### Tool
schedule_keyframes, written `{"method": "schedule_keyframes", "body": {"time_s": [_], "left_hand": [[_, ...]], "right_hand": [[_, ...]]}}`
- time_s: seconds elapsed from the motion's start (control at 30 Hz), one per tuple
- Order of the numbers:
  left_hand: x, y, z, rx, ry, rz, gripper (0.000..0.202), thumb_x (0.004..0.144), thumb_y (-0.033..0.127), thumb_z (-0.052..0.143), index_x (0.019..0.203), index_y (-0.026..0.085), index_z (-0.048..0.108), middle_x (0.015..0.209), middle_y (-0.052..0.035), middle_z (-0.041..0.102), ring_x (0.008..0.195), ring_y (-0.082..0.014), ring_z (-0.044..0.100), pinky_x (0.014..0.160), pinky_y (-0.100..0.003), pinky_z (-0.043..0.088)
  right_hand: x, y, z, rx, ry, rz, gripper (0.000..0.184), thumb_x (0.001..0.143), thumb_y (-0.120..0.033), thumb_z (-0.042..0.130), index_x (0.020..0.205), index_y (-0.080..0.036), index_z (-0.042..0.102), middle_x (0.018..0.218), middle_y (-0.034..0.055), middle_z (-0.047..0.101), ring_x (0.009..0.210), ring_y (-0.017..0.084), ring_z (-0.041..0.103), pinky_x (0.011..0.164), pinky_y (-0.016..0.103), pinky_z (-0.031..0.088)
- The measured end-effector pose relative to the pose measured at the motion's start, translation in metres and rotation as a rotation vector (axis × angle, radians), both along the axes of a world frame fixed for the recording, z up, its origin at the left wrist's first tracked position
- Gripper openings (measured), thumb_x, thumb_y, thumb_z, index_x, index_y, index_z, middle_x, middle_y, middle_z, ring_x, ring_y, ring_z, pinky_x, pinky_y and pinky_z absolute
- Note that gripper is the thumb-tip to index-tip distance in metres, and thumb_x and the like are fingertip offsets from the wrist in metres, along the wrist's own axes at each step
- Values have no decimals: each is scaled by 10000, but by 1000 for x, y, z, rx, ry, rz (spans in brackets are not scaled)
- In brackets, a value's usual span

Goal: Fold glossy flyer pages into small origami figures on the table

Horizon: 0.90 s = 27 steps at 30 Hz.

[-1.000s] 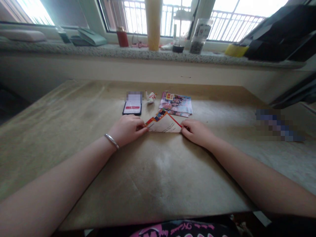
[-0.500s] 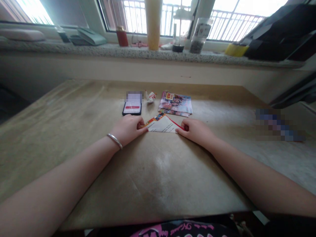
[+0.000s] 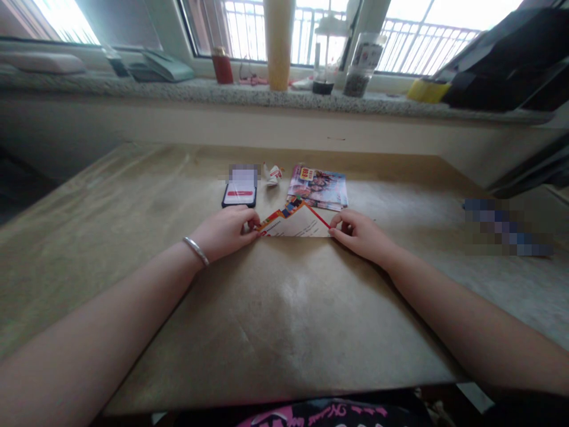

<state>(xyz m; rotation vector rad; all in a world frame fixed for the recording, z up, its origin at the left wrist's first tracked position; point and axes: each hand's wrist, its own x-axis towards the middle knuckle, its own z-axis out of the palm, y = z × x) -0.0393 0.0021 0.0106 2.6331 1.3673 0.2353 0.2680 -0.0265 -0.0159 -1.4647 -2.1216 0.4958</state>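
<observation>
A folded sheet of printed paper, white with red and orange edging, lies on the table with its peak pointing away from me. My left hand, a silver bangle on its wrist, pinches the paper's left corner. The right corner is held between the thumb and fingers of my right hand. Just beyond the paper's peak lies a stack of colourful printed leaflets. A phone with a lit screen lies beyond my left hand, and beside it sits a crumpled white wrapper.
The table has a wide brownish top. A blurred flat item lies at its right side. Along the stone windowsill stand a red jar, a tall yellow cylinder, other containers and a black bag.
My hands have moved farther apart along the folded paper. More of its printed face and both slanted edges show between them.
</observation>
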Motion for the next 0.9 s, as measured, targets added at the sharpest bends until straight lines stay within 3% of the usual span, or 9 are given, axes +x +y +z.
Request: {"method": "schedule_keyframes", "body": {"time_s": [0.17, 0.27, 0.4, 0.57, 0.7, 0.9], "left_hand": [[-2, 1, -2, 28, -29, -16, 142, 825, 263, 511, 894, 183, 606, 820, -16, 624, 669, -128, 541, 604, -229, 387], [-6, 4, -5, 59, -55, -7, 145, 820, 233, 501, 921, 186, 594, 854, -19, 619, 696, -128, 555, 625, -229, 410], [-8, 6, -10, 146, -64, -26, 226, 797, 209, 520, 1012, 168, 575, 991, -67, 598, 777, -156, 576, 689, -273, 459], [-7, 7, -12, 272, -86, -155, 277, 817, 195, 510, 1077, 152, 596, 1109, -108, 584, 995, -217, 561, 852, -346, 482], [-8, 5, -10, 399, -34, -267, 226, 839, 240, 529, 1006, 218, 679, 1076, -71, 611, 1025, -230, 543, 940, -399, 446], [-7, -3, -9, 549, 41, -257, 277, 864, 430, 548, 1039, 287, 708, 1182, -68, 592, 1166, -311, 461, 1013, -504, 358]], "right_hand": [[-1, 1, -3, 44, 145, 82, 60, 793, -236, 560, 774, -183, 580, 845, 46, 646, 593, 104, 504, 539, 236, 411], [-1, 1, -3, 137, 159, 176, 31, 792, -200, 570, 764, -189, 577, 986, 74, 661, 708, 125, 572, 576, 242, 454], [-1, 1, -2, 322, 80, 311, 54, 819, -191, 573, 777, -205, 603, 1039, 86, 649, 936, 184, 603, 724, 310, 505], [-2, 0, 1, 423, -80, 392, 66, 848, -195, 567, 823, -210, 626, 985, 59, 678, 900, 179, 612, 812, 343, 488], [-3, -1, 2, 404, -176, 405, 92, 856, -201, 556, 837, -212, 645, 950, 44, 704, 889, 183, 617, 824, 342, 474], [-5, -4, 6, 421, -299, 383, 135, 856, -222, 560, 897, -206, 687, 929, 38, 723, 855, 195, 600, 811, 348, 453]]}}
